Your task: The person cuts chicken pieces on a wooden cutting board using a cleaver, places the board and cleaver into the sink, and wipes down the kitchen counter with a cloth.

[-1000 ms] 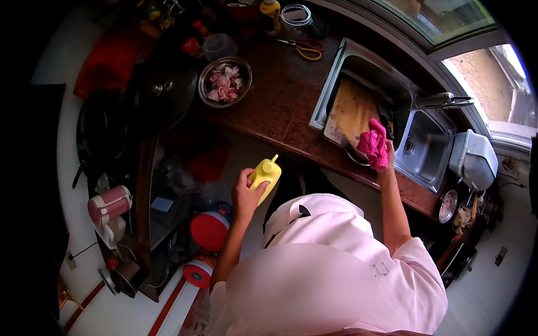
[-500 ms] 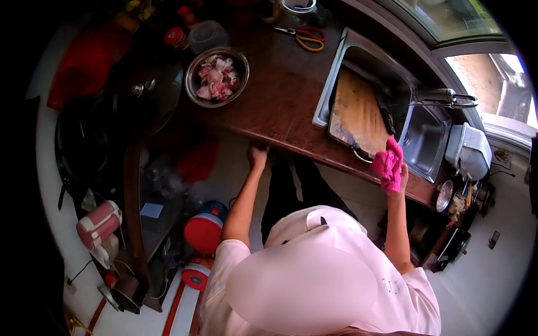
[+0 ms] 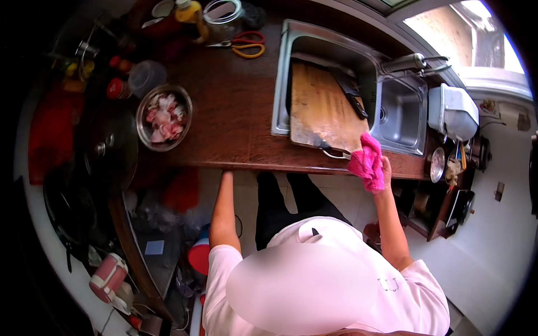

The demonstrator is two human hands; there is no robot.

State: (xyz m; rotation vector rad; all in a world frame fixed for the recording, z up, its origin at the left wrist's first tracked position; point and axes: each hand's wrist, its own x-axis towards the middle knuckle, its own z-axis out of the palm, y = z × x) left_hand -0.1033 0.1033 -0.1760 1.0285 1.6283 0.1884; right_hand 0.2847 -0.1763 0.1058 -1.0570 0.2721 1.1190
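My right hand (image 3: 386, 172) is closed on a bunched pink cloth (image 3: 367, 162) at the counter's front edge, just below the sink. The cloth covers or touches the near right corner of a wooden cutting board (image 3: 322, 106), beside its metal handle (image 3: 336, 154). The board lies over the large basin of the steel sink (image 3: 280, 89). A black-handled knife (image 3: 356, 103) rests along its right side. My left forearm (image 3: 224, 210) reaches to the counter edge; the left hand is hidden beneath it.
A metal bowl (image 3: 141, 140) of raw meat stands left on the dark red counter (image 3: 224, 112). Red-and-yellow scissors (image 3: 246, 46) and a glass jar (image 3: 223, 25) lie behind. A faucet (image 3: 406, 63) and a grey-white container (image 3: 457, 115) are to the right. A lidded pan (image 3: 112, 145) stands far left.
The view has shifted, so the counter items appear further left. My left hand has slipped out of sight under the counter edge. My right hand still holds the cloth at the board's corner.
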